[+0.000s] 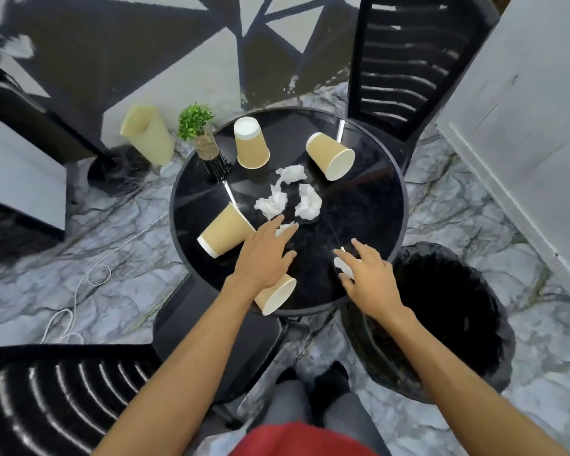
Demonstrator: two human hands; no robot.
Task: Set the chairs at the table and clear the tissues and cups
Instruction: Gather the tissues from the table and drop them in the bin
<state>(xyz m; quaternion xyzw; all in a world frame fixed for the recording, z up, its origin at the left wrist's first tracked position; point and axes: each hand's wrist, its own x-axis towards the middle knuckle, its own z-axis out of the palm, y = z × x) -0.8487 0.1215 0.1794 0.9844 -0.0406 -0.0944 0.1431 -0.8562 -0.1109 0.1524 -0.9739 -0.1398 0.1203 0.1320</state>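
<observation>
Head view: tissue-clearing step, cups not yet touched. Your left grip (pixel 264 258) is released, fingers straight, reaching over a tissue (pixel 285 229) mid-bench (pixel 359 209). Right grip (pixel 371 278) spreads over a second tissue (pixel 343 268) near the rim; pinched or not, cannot tell. Next: close fingers, carry to bin (pixel 375 340)

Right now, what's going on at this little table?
A person is clearing the round black table. Their left hand reaches with straight fingers to a crumpled tissue near the middle. The right hand lies over a second tissue by the near right edge; whether it grips it is unclear. Three more tissues and four paper cups are on the table, none lifted. A black bin stands on the floor just right of the table.
</observation>
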